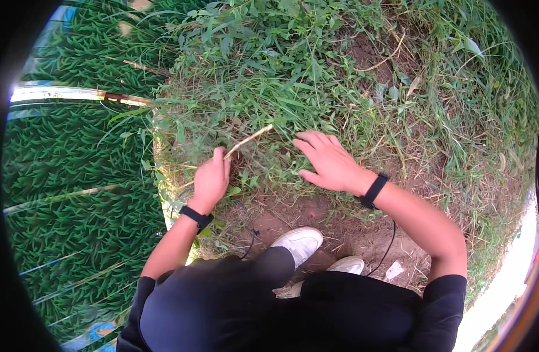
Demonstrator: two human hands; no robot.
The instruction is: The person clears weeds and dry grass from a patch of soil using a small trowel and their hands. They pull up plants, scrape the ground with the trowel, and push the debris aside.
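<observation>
My left hand (210,181) is closed around a pale dry stalk (249,141), whose far end slants up to the right over the weeds. Its lower part passes behind my fingers, and another pale stem shows just left of the hand. Over the low green weeds (275,167) my right hand (328,161) is spread, thumb apart from the fingers, with nothing visible in it. Whether its fingertips touch the leaves I cannot tell. Each wrist wears a black band (374,190).
Green artificial turf (75,158) with a printed grass look covers the left side. A white-and-rusty pole (75,94) crosses it. Thick weeds grow ahead, with bare soil (392,237) by my white shoes (300,243). Thin black cables (388,252) hang near my legs.
</observation>
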